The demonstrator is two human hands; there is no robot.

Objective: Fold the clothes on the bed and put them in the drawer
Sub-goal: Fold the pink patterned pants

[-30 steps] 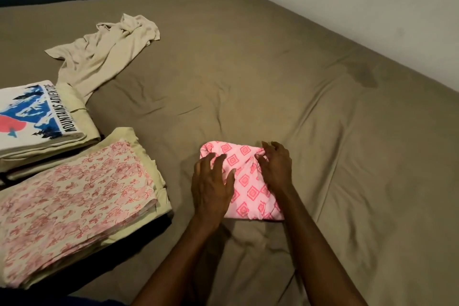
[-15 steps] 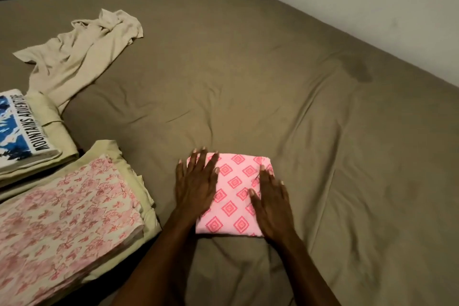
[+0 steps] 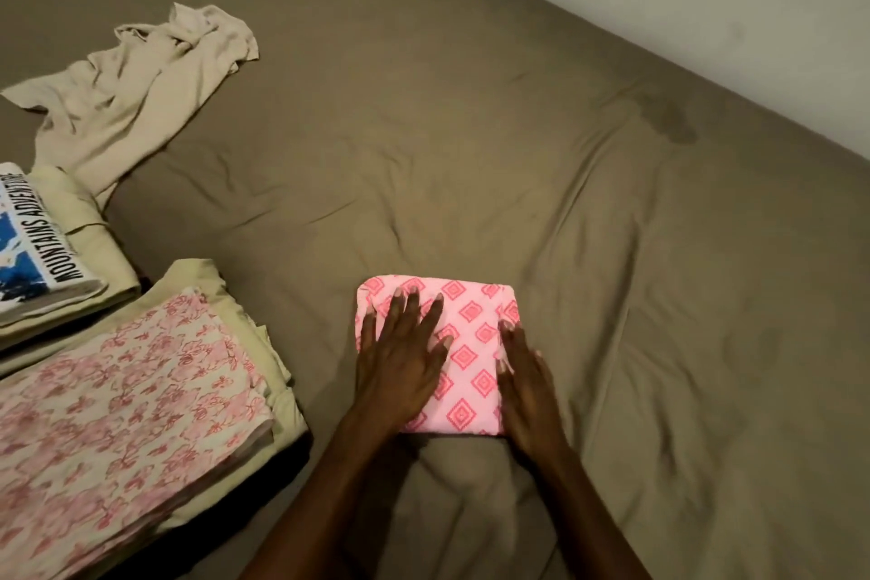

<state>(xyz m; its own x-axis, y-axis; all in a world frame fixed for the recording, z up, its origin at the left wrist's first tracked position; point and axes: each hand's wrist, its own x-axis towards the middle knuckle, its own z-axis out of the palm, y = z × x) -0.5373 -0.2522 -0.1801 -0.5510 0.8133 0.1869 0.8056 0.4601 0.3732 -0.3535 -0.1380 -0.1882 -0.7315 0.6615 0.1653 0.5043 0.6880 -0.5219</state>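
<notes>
Folded pink cloth w/ red diamond print (image 3: 471,344) lies on olive-brown bed sheet (image 3: 518,155), near front. Left hand (image 3: 400,358) flat on it, fingers spread; right hand (image 3: 525,381) flat at its right edge, fingers together. Far left: folded white tee (image 3: 37,245) reads "MOUNTAINS ADVENTURE".

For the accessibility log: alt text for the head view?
Both hands, left hand and right hand, press flat on a folded pink garment on a brown bed; folded stacks and an unfolded beige garment lie left.
</notes>
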